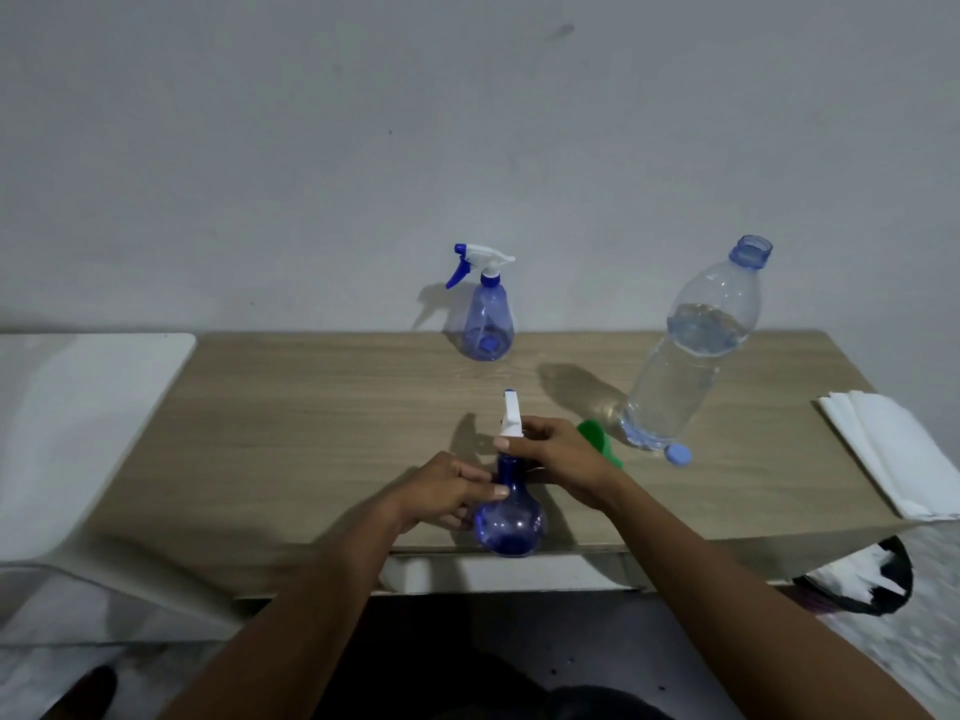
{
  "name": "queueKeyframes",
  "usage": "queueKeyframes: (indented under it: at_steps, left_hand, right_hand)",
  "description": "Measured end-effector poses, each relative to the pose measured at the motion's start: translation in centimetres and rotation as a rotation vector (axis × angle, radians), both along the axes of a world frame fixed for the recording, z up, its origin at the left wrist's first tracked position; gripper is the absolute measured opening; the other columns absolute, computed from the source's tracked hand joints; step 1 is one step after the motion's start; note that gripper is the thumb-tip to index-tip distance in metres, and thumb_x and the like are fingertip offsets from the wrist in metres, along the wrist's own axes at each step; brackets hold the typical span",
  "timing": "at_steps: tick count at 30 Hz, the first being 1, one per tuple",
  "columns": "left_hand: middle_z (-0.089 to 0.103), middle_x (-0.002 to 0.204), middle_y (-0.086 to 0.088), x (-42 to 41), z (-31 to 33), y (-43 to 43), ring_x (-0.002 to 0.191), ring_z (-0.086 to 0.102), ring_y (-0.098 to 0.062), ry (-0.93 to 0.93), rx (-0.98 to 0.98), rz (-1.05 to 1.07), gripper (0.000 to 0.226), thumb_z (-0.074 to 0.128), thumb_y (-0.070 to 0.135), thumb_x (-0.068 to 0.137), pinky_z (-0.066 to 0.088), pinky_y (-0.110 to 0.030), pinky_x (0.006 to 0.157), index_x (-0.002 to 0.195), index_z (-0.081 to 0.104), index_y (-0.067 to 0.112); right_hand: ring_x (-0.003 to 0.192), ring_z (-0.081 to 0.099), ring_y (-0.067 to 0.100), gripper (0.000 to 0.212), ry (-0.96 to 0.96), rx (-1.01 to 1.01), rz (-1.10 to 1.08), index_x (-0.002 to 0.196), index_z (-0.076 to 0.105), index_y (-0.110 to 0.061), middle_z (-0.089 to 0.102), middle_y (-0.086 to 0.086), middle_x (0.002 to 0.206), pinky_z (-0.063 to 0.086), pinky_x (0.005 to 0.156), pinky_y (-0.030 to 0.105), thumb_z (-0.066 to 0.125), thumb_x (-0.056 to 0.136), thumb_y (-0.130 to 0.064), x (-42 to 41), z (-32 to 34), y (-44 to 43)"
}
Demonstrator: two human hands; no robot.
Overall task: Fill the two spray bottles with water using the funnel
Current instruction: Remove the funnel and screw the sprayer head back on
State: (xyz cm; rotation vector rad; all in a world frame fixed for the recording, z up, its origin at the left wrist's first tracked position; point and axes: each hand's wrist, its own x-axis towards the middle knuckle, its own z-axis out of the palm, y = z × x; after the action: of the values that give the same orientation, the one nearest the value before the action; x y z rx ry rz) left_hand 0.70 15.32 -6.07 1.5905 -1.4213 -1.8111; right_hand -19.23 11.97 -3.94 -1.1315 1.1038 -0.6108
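left hand (447, 491): curled round the neck of the near spray bottle (511, 517), holding it steady at the table's (311, 407) front edge, I'd guess so it can't spin
far spray bottle (488, 314): back by the wall, trigger head on, looks empty, parked out of the way
right hand (558, 454): gripping the near bottle's white sprayer head (511, 415), looks like a twist grip. On or off? Can't tell tbh
funnel (597, 439): green, lying just behind the right hand, easy grab
cap (678, 453): off, beside the water bottle
water bottle (691, 350): open, partly full, ready to pour
napkins (893, 449): far right, probably for spills
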Motion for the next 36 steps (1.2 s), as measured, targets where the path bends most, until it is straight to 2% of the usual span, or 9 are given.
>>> queueKeyframes:
  at_steps: [2,5,13,16,20,23,27,33,36]
  left_hand:
    - [0.079,0.097,-0.006,-0.1,0.0,0.1,0.087,0.075,-0.021,0.007,0.017,0.020,0.030,0.078,0.043,0.082,0.059,-0.035,0.088,0.107,0.077,0.027]
    - [0.079,0.096,-0.006,-0.2,0.4,0.0,0.082,0.075,-0.018,0.000,0.045,0.042,0.033,0.078,0.040,0.083,0.059,-0.029,0.078,0.112,0.075,0.023]
    - [0.079,0.097,-0.009,-0.6,0.3,0.0,0.084,0.075,-0.022,-0.007,0.093,0.077,0.037,0.078,0.039,0.083,0.060,-0.032,0.079,0.114,0.074,0.019]
    - [0.078,0.098,-0.012,-0.8,0.2,0.1,0.086,0.075,-0.025,-0.004,0.097,0.087,0.035,0.078,0.037,0.084,0.061,-0.034,0.081,0.113,0.075,0.018]
    - [0.078,0.095,-0.013,-1.1,0.1,0.4,0.080,0.076,-0.023,-0.005,0.112,0.094,0.036,0.078,0.034,0.084,0.061,-0.030,0.072,0.114,0.074,0.015]
    - [0.079,0.095,-0.011,-1.3,-0.2,0.7,0.084,0.076,-0.027,-0.004,0.116,0.098,0.035,0.078,0.035,0.084,0.062,-0.035,0.081,0.113,0.075,0.016]
    - [0.078,0.097,-0.014,-1.4,0.0,0.9,0.079,0.074,-0.022,0.002,0.115,0.105,0.033,0.078,0.033,0.084,0.061,-0.031,0.076,0.112,0.075,0.015]
    - [0.079,0.095,-0.011,-1.1,0.3,0.8,0.089,0.076,-0.030,-0.014,0.082,0.107,0.036,0.079,0.034,0.083,0.062,-0.036,0.080,0.113,0.075,0.014]
    - [0.079,0.095,-0.010,-1.1,0.7,0.5,0.092,0.076,-0.031,-0.025,0.070,0.105,0.035,0.078,0.036,0.083,0.062,-0.035,0.081,0.112,0.075,0.017]
  right_hand:
    - [0.085,0.066,0.025,0.029,0.000,0.017,-0.036,0.110,0.073,-0.013,0.073,0.009,0.093,0.054,0.082,0.040,0.080,0.085,-0.025,0.2,-0.2,-0.2]
    - [0.083,0.065,0.026,0.032,-0.011,0.036,-0.066,0.112,0.072,-0.011,0.074,0.010,0.093,0.054,0.079,0.040,0.080,0.085,-0.025,0.4,-0.6,-0.5]
    - [0.080,0.061,0.026,0.034,-0.004,0.085,-0.055,0.112,0.073,-0.009,0.072,0.009,0.088,0.052,0.078,0.039,0.081,0.085,-0.028,0.3,-1.1,-1.1]
    - [0.078,0.064,0.024,0.032,0.020,0.076,-0.039,0.110,0.073,-0.010,0.074,0.008,0.087,0.054,0.078,0.039,0.080,0.085,-0.029,0.2,-1.4,-1.3]
    - [0.074,0.066,0.023,0.029,0.066,0.062,-0.018,0.099,0.074,-0.006,0.072,0.006,0.079,0.053,0.074,0.038,0.080,0.086,-0.031,0.0,-1.9,-1.4]
    - [0.074,0.065,0.022,0.037,0.075,0.082,0.007,0.106,0.073,-0.004,0.072,0.006,0.080,0.054,0.075,0.039,0.081,0.085,-0.033,-0.1,-2.0,-1.3]
    - [0.073,0.064,0.021,0.035,0.042,0.110,-0.003,0.108,0.073,-0.011,0.072,0.004,0.079,0.053,0.077,0.040,0.083,0.082,-0.033,-0.1,-2.1,-1.1]
    - [0.073,0.063,0.021,0.035,0.009,0.108,-0.001,0.110,0.072,-0.009,0.071,0.006,0.083,0.053,0.075,0.037,0.082,0.083,-0.029,0.0,-1.6,-1.2]
    - [0.071,0.064,0.018,0.033,0.011,0.097,-0.001,0.109,0.072,-0.011,0.072,0.004,0.082,0.053,0.069,0.031,0.082,0.084,-0.029,0.1,-1.2,-1.4]
